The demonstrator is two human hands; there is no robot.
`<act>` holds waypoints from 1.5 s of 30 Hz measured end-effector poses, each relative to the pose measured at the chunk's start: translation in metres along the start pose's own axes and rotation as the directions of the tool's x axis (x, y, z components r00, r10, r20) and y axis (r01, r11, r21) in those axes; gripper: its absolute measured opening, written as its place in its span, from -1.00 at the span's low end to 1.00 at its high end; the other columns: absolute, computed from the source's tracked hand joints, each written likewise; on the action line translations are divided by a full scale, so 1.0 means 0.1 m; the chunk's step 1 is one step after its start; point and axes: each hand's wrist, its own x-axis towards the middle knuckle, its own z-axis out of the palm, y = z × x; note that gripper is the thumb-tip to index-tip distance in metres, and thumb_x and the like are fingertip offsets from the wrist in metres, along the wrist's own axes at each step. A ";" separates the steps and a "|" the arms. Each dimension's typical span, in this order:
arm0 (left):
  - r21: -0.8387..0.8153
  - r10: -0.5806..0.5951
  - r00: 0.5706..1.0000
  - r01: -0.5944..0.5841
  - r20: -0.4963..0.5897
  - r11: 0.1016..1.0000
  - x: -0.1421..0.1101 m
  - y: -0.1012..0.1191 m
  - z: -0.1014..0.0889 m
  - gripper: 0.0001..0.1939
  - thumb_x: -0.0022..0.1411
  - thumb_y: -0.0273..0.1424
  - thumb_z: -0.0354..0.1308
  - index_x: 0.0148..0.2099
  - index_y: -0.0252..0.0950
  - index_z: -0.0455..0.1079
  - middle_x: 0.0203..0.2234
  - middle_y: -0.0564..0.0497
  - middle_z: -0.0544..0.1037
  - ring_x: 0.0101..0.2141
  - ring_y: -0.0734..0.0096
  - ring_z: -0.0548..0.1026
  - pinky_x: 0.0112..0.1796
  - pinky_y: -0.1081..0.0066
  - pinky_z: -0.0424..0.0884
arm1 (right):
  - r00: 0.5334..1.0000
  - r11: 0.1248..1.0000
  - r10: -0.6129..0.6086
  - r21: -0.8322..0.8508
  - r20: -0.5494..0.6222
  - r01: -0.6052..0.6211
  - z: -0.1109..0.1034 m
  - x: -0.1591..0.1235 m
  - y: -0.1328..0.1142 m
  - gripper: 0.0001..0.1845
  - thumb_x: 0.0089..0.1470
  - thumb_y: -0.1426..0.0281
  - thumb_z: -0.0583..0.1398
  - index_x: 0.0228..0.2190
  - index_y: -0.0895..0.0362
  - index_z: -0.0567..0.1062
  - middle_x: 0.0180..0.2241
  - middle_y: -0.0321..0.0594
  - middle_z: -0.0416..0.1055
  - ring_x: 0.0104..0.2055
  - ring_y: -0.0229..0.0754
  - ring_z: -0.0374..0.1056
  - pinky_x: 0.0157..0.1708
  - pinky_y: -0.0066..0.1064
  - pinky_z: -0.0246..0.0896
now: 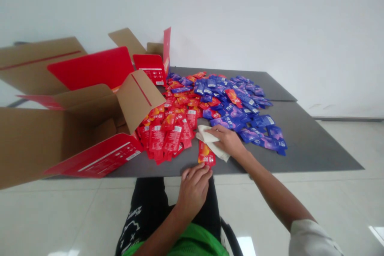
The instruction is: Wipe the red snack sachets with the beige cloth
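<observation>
Head view: your right hand [227, 141] lies flat, fingers open, on a white cloth [211, 139] overlapping a red foil sachet [206, 155] near the bench [315, 156] front edge; your left hand [193, 191] curls closed against its bottom end. Pinning it flat works well.

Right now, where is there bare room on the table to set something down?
Grey tabletop shows right of the blue sachets, and in a thin strip below the red sachets. The middle is crowded, against the cardboard box.

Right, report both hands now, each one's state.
Left hand: half-curled, fingertips at a red sachet; can't tell if gripping.
Right hand: open, lying on a white cloth.
</observation>
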 end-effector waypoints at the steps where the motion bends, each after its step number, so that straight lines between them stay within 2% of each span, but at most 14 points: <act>1: -0.003 -0.004 1.000 0.004 0.000 1.000 0.00 0.00 0.01 -0.71 0.43 -0.50 0.06 0.09 -0.18 0.50 0.02 -0.02 0.62 0.11 0.26 0.49 0.09 0.19 0.29 | 1.000 0.999 -0.027 0.046 0.008 0.027 -0.02 -0.08 -0.06 -0.45 0.17 0.59 0.19 0.17 0.04 0.50 0.03 -0.09 0.48 -0.05 -0.09 0.49 -0.08 -0.38 0.39; 4: 0.001 -0.029 0.999 0.029 0.012 1.000 -0.02 -0.02 0.03 -0.72 0.43 -0.48 0.08 0.08 -0.16 0.51 -0.05 -0.02 0.64 0.07 0.23 0.51 0.06 0.17 0.31 | 0.988 0.980 -0.116 0.176 0.100 0.097 0.00 -0.33 -0.25 -0.49 0.23 0.51 0.21 0.18 -0.05 0.49 0.01 -0.18 0.50 -0.05 -0.15 0.49 -0.08 -0.44 0.37; 6: 0.001 -0.028 1.000 0.028 0.009 1.000 -0.02 -0.03 0.03 -0.72 0.42 -0.48 0.09 0.08 -0.16 0.51 -0.07 -0.02 0.64 0.06 0.23 0.52 0.05 0.17 0.31 | 0.981 0.974 -0.132 0.200 0.141 0.102 0.05 -0.37 -0.26 -0.53 0.24 0.46 0.23 0.15 -0.07 0.50 0.01 -0.20 0.50 -0.06 -0.16 0.50 -0.08 -0.45 0.37; 9: -0.007 0.023 1.000 -0.023 -0.020 1.000 -0.01 -0.03 0.02 -0.70 0.41 -0.51 0.09 0.10 -0.20 0.50 -0.01 -0.04 0.63 0.10 0.23 0.50 0.07 0.18 0.30 | 0.991 0.990 -0.068 0.127 0.113 0.054 0.11 -0.15 -0.09 -0.53 0.21 0.53 0.22 0.12 0.01 0.53 0.02 -0.15 0.49 -0.05 -0.13 0.49 -0.06 -0.41 0.38; 13: -0.023 0.030 0.998 -0.031 -0.048 0.999 0.00 -0.03 0.02 -0.71 0.41 -0.52 0.08 0.10 -0.22 0.50 0.01 -0.03 0.62 0.09 0.24 0.50 0.08 0.19 0.27 | 0.999 0.997 0.045 -0.055 0.016 -0.044 0.07 0.11 0.12 -0.50 0.16 0.58 0.22 0.11 0.07 0.54 0.00 -0.08 0.49 -0.06 -0.07 0.49 -0.11 -0.36 0.40; 17: -0.029 0.012 0.999 -0.014 -0.049 0.999 0.00 -0.02 0.03 -0.72 0.41 -0.51 0.09 0.08 -0.20 0.50 -0.03 -0.03 0.63 0.07 0.22 0.50 0.06 0.19 0.28 | 0.998 0.996 -0.050 0.072 0.047 0.047 0.02 -0.17 -0.13 -0.45 0.19 0.58 0.20 0.18 -0.01 0.48 0.04 -0.13 0.48 -0.03 -0.12 0.48 -0.08 -0.40 0.39; 21: -0.016 -0.011 1.000 0.010 -0.029 1.000 0.00 -0.02 0.02 -0.76 0.40 -0.49 0.10 0.02 -0.19 0.53 -0.15 -0.03 0.65 -0.03 0.21 0.53 0.01 0.17 0.30 | 0.980 0.978 -0.139 0.173 0.140 0.114 0.08 -0.43 -0.32 -0.55 0.23 0.47 0.24 0.14 -0.03 0.51 0.02 -0.17 0.51 -0.04 -0.15 0.50 -0.09 -0.43 0.39; 24: -0.031 0.019 0.999 -0.020 -0.029 0.999 0.01 -0.02 -0.01 -0.71 0.41 -0.52 0.08 0.10 -0.22 0.50 -0.03 -0.04 0.63 0.07 0.23 0.50 0.07 0.19 0.28 | 0.991 0.987 -0.089 0.141 0.100 0.075 0.13 -0.25 -0.13 -0.54 0.21 0.53 0.23 0.11 0.01 0.53 0.02 -0.15 0.50 -0.05 -0.14 0.50 -0.07 -0.42 0.39; 28: -0.046 0.015 1.000 -0.017 -0.024 0.999 0.02 -0.01 -0.01 -0.71 0.42 -0.52 0.08 0.10 -0.22 0.49 0.02 -0.02 0.62 0.10 0.25 0.49 0.08 0.19 0.26 | 0.999 1.000 0.020 -0.019 0.029 -0.020 0.06 0.07 0.14 -0.49 0.16 0.59 0.22 0.12 0.06 0.53 -0.01 -0.09 0.50 -0.08 -0.08 0.49 -0.11 -0.36 0.41; 32: -0.056 0.004 1.000 -0.005 -0.030 0.998 0.01 -0.01 0.00 -0.71 0.42 -0.52 0.08 0.10 -0.22 0.49 0.01 -0.03 0.62 0.09 0.23 0.49 0.08 0.19 0.26 | 0.998 0.997 -0.051 0.066 0.033 0.049 -0.03 -0.09 -0.08 -0.51 0.23 0.55 0.19 0.16 0.03 0.49 0.02 -0.09 0.48 -0.05 -0.12 0.48 -0.09 -0.39 0.39; 36: -0.027 -0.022 1.000 0.022 -0.021 0.999 0.01 -0.01 0.00 -0.77 0.41 -0.49 0.09 0.00 -0.20 0.54 -0.15 -0.02 0.65 -0.03 0.20 0.53 0.01 0.17 0.28 | 0.978 0.975 -0.147 0.189 0.145 0.118 0.05 -0.38 -0.32 -0.58 0.26 0.43 0.24 0.13 -0.03 0.51 -0.01 -0.17 0.51 -0.07 -0.17 0.50 -0.12 -0.45 0.38; 40: -0.036 0.004 1.000 -0.005 -0.008 0.999 0.03 -0.01 -0.02 -0.72 0.40 -0.51 0.11 0.10 -0.22 0.49 -0.01 -0.02 0.63 0.07 0.23 0.50 0.06 0.19 0.26 | 0.990 0.989 -0.082 0.135 0.113 0.066 0.13 -0.15 -0.09 -0.55 0.21 0.52 0.24 0.11 0.03 0.53 0.02 -0.14 0.50 -0.04 -0.14 0.49 -0.08 -0.41 0.38; 43: -0.050 0.005 1.000 -0.006 -0.016 0.999 0.04 0.00 -0.03 -0.72 0.41 -0.51 0.10 0.09 -0.22 0.49 0.01 0.00 0.62 0.09 0.24 0.49 0.08 0.20 0.25 | 0.998 1.000 0.027 -0.008 0.061 -0.027 0.06 0.11 0.10 -0.55 0.16 0.57 0.24 0.08 0.08 0.56 -0.03 -0.08 0.50 -0.10 -0.09 0.50 -0.13 -0.37 0.40; 45: -0.057 -0.002 1.000 0.001 -0.014 0.998 0.04 0.00 -0.03 -0.72 0.41 -0.51 0.09 0.09 -0.21 0.49 0.02 0.00 0.62 0.09 0.25 0.48 0.08 0.21 0.25 | 0.999 0.999 0.036 -0.037 0.031 -0.035 -0.01 0.13 0.07 -0.53 0.17 0.58 0.23 0.10 0.07 0.55 -0.02 -0.07 0.50 -0.09 -0.09 0.49 -0.13 -0.37 0.40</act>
